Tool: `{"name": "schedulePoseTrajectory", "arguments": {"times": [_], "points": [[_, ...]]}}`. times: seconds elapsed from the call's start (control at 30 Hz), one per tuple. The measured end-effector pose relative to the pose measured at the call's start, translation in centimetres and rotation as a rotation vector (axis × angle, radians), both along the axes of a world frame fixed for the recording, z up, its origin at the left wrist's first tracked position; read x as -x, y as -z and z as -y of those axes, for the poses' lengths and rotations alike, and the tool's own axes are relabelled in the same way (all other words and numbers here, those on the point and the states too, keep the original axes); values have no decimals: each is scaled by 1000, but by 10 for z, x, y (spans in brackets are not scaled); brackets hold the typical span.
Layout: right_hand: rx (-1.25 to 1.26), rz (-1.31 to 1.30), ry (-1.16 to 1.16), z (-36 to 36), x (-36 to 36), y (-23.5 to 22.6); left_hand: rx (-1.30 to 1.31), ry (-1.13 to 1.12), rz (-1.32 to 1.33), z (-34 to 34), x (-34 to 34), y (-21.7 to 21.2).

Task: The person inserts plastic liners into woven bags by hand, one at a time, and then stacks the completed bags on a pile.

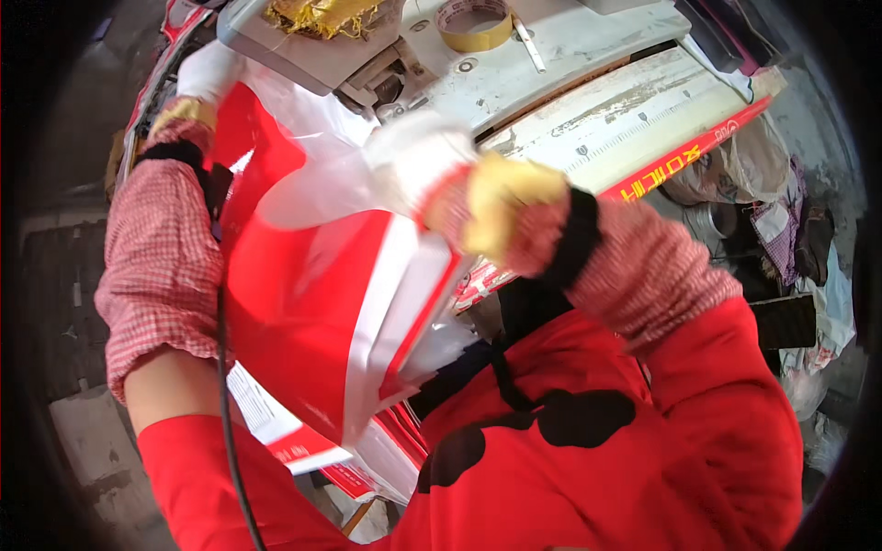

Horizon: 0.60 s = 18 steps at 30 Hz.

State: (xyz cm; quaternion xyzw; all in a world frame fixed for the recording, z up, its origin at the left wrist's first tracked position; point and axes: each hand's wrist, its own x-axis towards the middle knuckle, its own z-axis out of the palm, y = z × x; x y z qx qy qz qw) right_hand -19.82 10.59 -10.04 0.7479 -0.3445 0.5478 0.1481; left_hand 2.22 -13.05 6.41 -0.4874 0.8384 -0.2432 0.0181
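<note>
A red-and-white plastic sack point(308, 303) with a glossy, partly see-through film hangs in folds in front of me. My right hand point(418, 161), in a white glove, is closed on the film at its upper right edge; motion smears the fingers. Further off at the upper left, my left hand point(207, 73), also white-gloved, is at the sack's far edge beside a grey machine point(285, 50). Its fingers are blurred, so their grip cannot be made out. Below the sack lie more red-and-white printed sacks point(395, 450).
A roll of tan tape point(478, 37) and a thin white stick point(528, 46) lie on the grey machine top. Frayed yellow woven material point(322, 14) is at the back. A worn pale board point(634, 115) with ruler marks runs rightward. Clear plastic bags point(744, 165) hang at the right.
</note>
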Motion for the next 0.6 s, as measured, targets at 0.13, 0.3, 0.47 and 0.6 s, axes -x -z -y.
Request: {"name": "schedulePoseTrajectory", "arguments": {"times": [0.13, 0.3, 0.47, 0.6], "points": [[-1030, -603, 20, 43, -27, -83, 70, 216, 141, -28, -28, -38], [-1042, -674, -453, 67, 30, -95, -248, 169, 425, -172, 95, -56], [-1147, -541, -181, 47, 59, -101, -302, 645, 163, -254, 175, -62], [-1063, -610, -401, 73, 39, -83, -999, 383, 531, -280, 207, -57]]}}
